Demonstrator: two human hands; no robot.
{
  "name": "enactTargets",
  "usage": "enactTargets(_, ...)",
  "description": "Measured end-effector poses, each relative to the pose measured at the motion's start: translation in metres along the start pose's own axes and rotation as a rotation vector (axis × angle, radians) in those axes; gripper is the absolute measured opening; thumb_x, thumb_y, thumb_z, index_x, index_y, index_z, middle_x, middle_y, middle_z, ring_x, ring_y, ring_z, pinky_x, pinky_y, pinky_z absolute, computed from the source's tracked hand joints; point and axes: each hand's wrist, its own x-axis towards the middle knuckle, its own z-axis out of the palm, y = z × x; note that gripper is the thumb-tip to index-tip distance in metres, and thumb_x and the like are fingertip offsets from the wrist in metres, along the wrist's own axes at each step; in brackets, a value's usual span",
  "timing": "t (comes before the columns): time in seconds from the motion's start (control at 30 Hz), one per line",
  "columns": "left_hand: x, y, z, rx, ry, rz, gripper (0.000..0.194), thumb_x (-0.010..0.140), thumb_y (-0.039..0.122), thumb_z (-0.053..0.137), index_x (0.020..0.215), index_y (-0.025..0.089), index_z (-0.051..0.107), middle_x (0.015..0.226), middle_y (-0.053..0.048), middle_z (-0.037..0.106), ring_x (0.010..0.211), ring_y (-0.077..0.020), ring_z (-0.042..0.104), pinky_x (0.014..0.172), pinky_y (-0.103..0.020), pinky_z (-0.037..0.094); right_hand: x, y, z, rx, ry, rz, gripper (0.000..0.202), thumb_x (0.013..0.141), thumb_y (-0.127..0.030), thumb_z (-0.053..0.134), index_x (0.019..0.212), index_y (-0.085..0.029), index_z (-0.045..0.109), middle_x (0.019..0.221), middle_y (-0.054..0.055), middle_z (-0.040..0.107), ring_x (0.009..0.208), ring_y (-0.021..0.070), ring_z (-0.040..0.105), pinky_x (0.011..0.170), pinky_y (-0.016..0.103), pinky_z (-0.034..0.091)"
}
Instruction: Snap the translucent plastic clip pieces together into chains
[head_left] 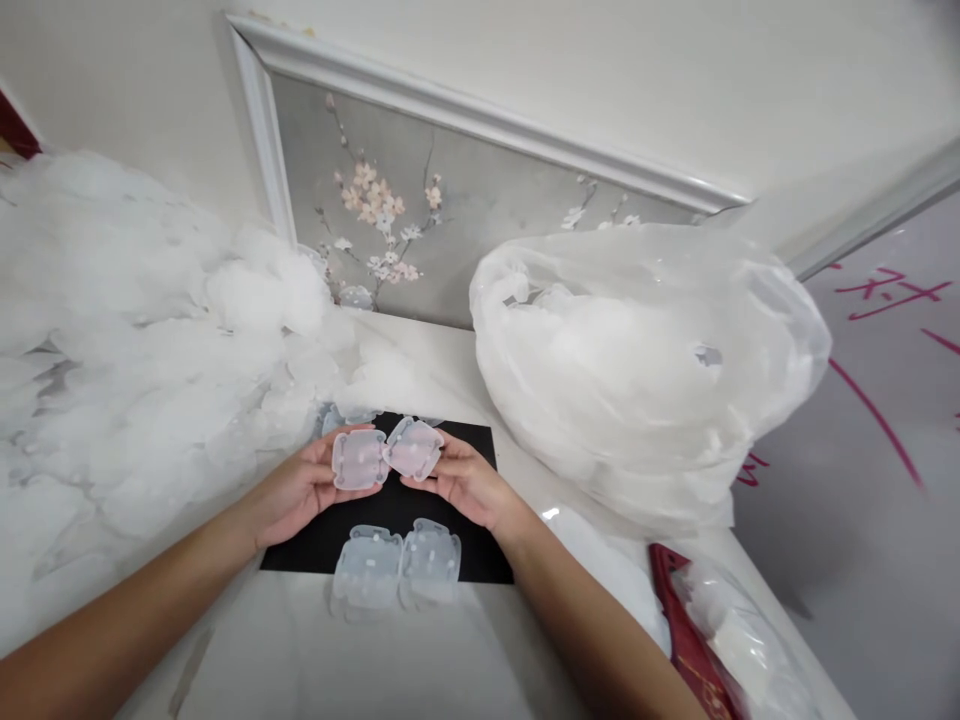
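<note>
My left hand (307,480) is closed round the edge of a translucent, squarish plastic piece (360,460) with notched sides and small tabs. A matching plastic piece (414,448), tilted, is gripped by my right hand (469,475). The two pieces meet at their inner edges, above a black mat (315,540). Nearer to me, two more clear plastic pieces (367,565) lie side by side across the mat's front edge. Behind my left hand, part of another clear piece (349,415) shows at the back of the mat.
A large heap of translucent white pieces (150,330) covers the left side. On the right stands a big clear plastic bag (645,380) of white material. A red item (690,640) and a smaller clear bag (750,640) lie at the table's right edge. A framed flower panel (465,220) backs the table.
</note>
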Motion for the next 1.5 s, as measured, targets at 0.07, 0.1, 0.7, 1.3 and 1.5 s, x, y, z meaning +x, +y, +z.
enactTargets(0.07, 0.002, 0.0, -0.005, -0.001, -0.053, -0.013, 0.072, 0.053, 0.0, 0.055, 0.121, 0.024, 0.062, 0.123, -0.005, 0.069, 0.128, -0.031, 0.055, 0.103, -0.05, 0.051, -0.002, -0.004, -0.002, -0.013, -0.039, 0.023, 0.044, 0.064, -0.014, 0.079, 0.105, -0.021, 0.067, 0.1, 0.003, 0.073, 0.095, 0.0199, 0.069, 0.095, 0.045, 0.053)
enactTargets(0.1, 0.002, 0.0, -0.008, -0.001, -0.087, -0.016, 0.076, 0.05, 0.0, 0.052, 0.122, 0.024, 0.062, 0.122, -0.005, 0.07, 0.13, -0.0317, 0.051, 0.103, -0.051, 0.05, -0.003, -0.006, -0.002, -0.02, -0.051, 0.035, 0.045, 0.063, -0.013, 0.079, 0.106, -0.02, 0.067, 0.101, 0.003, 0.073, 0.095, 0.0202, 0.069, 0.094, 0.045, 0.054)
enactTargets(0.7, 0.0, 0.005, -0.005, -0.029, -0.16, -0.049, 0.044, 0.093, 0.047, 0.05, 0.124, 0.019, 0.061, 0.126, -0.012, 0.068, 0.126, -0.0321, 0.056, 0.101, -0.052, 0.05, -0.006, -0.005, -0.012, -0.173, 0.026, 0.101, 0.047, 0.076, -0.056, 0.074, 0.096, -0.014, 0.069, 0.081, 0.006, 0.074, 0.074, 0.0195, 0.073, 0.077, 0.039, 0.06)
enactTargets(1.3, -0.028, 0.018, 0.007, 0.902, -0.721, 0.182, 0.043, 0.091, 0.057, 0.051, 0.113, 0.027, 0.073, 0.134, -0.009, 0.064, 0.127, -0.0313, 0.055, 0.108, -0.044, 0.04, -0.054, -0.066, 0.001, -1.013, -0.71, 0.09, 0.036, 0.082, -0.037, 0.071, 0.117, -0.028, 0.071, 0.128, 0.004, 0.067, 0.127, 0.0259, 0.058, 0.11, 0.04, 0.04)
enactTargets(1.5, 0.006, 0.004, -0.02, 1.376, 0.11, 0.738, 0.031, 0.094, 0.041, 0.047, 0.102, 0.023, 0.071, 0.114, -0.01, 0.065, 0.109, -0.0287, 0.058, 0.097, -0.046, 0.046, -0.021, -0.051, -0.001, -1.335, -0.007, -0.282, 0.025, 0.091, -0.03, 0.06, 0.113, -0.027, 0.071, 0.117, 0.006, 0.071, 0.109, 0.0256, 0.065, 0.1, 0.043, 0.047)
